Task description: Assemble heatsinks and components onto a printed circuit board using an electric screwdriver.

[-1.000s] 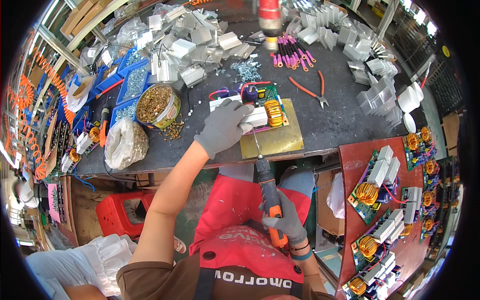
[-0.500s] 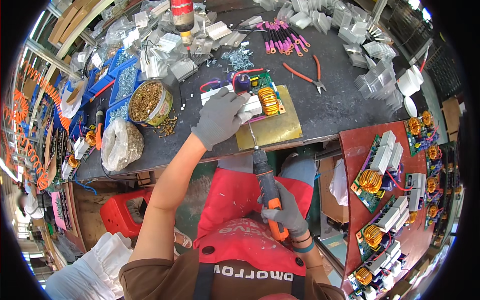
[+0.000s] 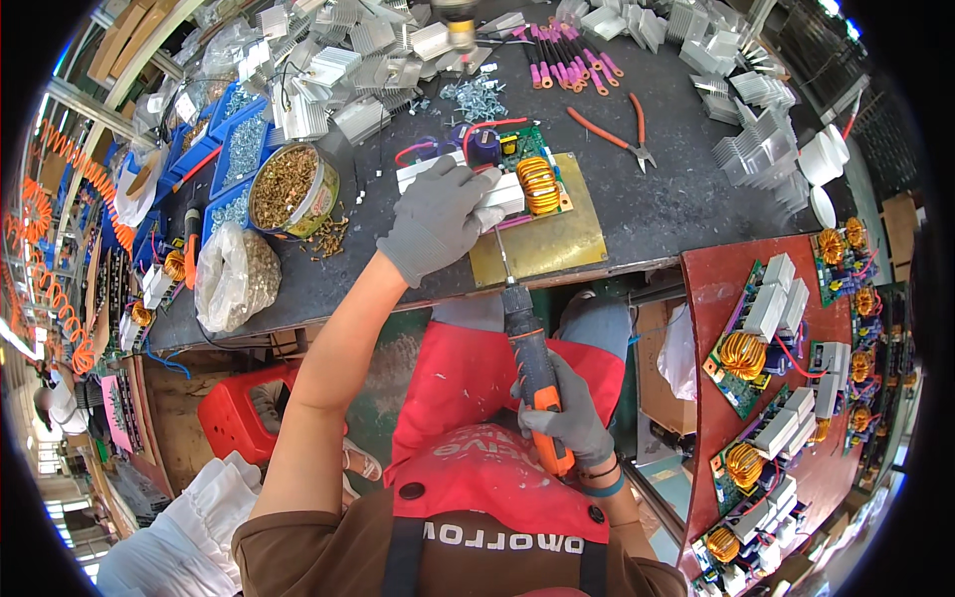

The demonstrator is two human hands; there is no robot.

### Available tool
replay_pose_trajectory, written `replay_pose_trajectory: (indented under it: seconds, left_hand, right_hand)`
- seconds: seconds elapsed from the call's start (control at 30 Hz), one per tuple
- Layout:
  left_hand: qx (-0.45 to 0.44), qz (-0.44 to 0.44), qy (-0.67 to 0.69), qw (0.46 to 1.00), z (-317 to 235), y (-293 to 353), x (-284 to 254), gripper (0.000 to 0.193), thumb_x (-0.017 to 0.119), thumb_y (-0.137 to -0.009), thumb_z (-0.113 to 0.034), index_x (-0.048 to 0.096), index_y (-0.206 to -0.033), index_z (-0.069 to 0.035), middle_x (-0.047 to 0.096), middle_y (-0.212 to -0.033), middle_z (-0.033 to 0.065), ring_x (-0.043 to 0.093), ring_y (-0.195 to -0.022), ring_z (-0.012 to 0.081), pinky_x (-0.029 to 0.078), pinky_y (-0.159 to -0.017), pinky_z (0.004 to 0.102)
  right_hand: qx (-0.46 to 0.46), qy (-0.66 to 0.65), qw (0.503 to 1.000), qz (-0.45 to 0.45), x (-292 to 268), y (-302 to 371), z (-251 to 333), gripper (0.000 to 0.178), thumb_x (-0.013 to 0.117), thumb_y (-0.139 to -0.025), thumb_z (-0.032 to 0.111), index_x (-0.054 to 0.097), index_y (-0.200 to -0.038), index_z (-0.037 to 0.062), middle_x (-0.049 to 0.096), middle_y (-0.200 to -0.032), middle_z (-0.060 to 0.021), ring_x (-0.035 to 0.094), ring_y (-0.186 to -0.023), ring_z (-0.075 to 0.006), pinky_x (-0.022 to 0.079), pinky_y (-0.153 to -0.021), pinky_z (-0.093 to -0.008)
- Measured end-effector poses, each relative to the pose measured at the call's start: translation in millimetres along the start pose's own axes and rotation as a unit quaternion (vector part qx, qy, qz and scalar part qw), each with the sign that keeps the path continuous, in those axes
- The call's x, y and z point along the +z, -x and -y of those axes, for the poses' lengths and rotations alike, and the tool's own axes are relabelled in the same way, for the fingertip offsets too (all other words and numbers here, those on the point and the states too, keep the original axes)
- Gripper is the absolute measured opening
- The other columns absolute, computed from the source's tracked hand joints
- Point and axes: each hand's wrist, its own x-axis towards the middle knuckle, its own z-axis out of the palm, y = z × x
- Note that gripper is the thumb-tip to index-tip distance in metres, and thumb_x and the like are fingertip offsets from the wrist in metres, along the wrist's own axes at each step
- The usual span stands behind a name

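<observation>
My left hand (image 3: 438, 217), in a grey glove, lies over a silver heat sink (image 3: 505, 195) on a green circuit board, fingers closed on it. A copper-coloured coil (image 3: 538, 186) and dark purple capacitors (image 3: 483, 146) stand on this board. The board rests partly on a brass-coloured plate (image 3: 542, 246) at the table's near edge. My right hand (image 3: 572, 413), also gloved, is wrapped round the grip of an orange and black electric screwdriver (image 3: 530, 363). Its long bit points away from me and reaches the board's near side beside my left fingertips; the exact contact is hidden.
Red-handled cutters (image 3: 619, 135), screws (image 3: 476, 99) and pink-ended cables (image 3: 569, 62) lie beyond the board. A tub of brass-coloured fasteners (image 3: 294, 191) and blue bins (image 3: 242, 154) stand left. Finished-looking boards (image 3: 746, 358) fill a red-brown surface at right. A power tool (image 3: 458, 25) hangs overhead.
The hanging tool has swung to the right and upward in the picture. Both hands keep nearly the same pose, with the screwdriver's bit still at the board; the whole view has shifted slightly.
</observation>
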Motion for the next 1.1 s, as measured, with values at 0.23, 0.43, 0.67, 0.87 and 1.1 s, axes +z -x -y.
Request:
replay_pose_trajectory:
  seconds: [0.23, 0.43, 0.67, 0.87, 1.1]
  left_hand:
    - [0.028, 0.007, -0.017, 0.999, 6.2, 2.1, 6.7, 0.048, 0.067, -0.087, -0.033, 0.062, -0.123, -0.003, 0.065, -0.103, 0.0146, 0.060, -0.100, 0.0337, 0.050, -0.086, 0.0440]
    - [0.007, -0.015, -0.100, 0.995, -15.8, 9.2, -4.2, 0.041, 0.062, -0.088, -0.034, 0.063, -0.120, -0.007, 0.063, -0.108, 0.0140, 0.057, -0.105, 0.0314, 0.047, -0.092, 0.0425]
    - [-0.263, -0.262, -0.057, 0.927, 54.3, 87.0, -38.5, 0.017, 0.068, -0.086, -0.016, 0.071, -0.102, -0.012, 0.066, -0.093, 0.0111, 0.061, -0.092, 0.0326, 0.049, -0.080, 0.0431]
    - [-0.410, 0.016, -0.187, 0.893, 84.1, 96.0, -22.2, 0.024, 0.071, -0.083, -0.030, 0.071, -0.099, -0.012, 0.064, -0.107, 0.0115, 0.061, -0.105, 0.0334, 0.053, -0.083, 0.0475]
    - [-0.367, -0.089, -0.195, 0.905, 91.5, 110.4, -5.3, 0.025, 0.070, -0.083, -0.027, 0.071, -0.098, -0.007, 0.062, -0.111, 0.0151, 0.059, -0.107, 0.0350, 0.051, -0.085, 0.0481]
  right_hand:
    - [0.018, -0.018, 1.000, -0.002, -3.3, 3.1, -0.6, 0.078, 0.073, -0.073, 0.005, 0.038, -0.143, -0.0009, 0.063, -0.103, -0.0101, 0.062, -0.081, -0.0144, 0.053, -0.071, -0.0302]
    - [0.034, -0.054, 0.997, -0.042, 9.1, 7.7, 11.9, 0.065, 0.066, -0.073, -0.001, 0.042, -0.133, -0.0011, 0.060, -0.099, -0.0138, 0.064, -0.066, -0.0203, 0.055, -0.057, -0.0335]
    - [0.014, -0.013, 0.998, -0.059, 7.5, 7.8, 11.9, 0.072, 0.068, -0.065, 0.010, 0.043, -0.131, -0.0030, 0.059, -0.099, -0.0145, 0.062, -0.062, -0.0203, 0.054, -0.052, -0.0314]
    - [0.003, -0.013, 0.998, -0.060, 8.3, 11.6, 9.1, 0.072, 0.068, -0.065, 0.011, 0.044, -0.130, -0.0026, 0.060, -0.099, -0.0146, 0.062, -0.062, -0.0200, 0.054, -0.052, -0.0316]
    - [0.020, -0.028, 0.999, -0.002, -4.8, 32.7, -0.7, 0.077, 0.073, -0.070, 0.001, 0.039, -0.140, 0.0003, 0.061, -0.103, -0.0128, 0.064, -0.074, -0.0172, 0.055, -0.063, -0.0323]
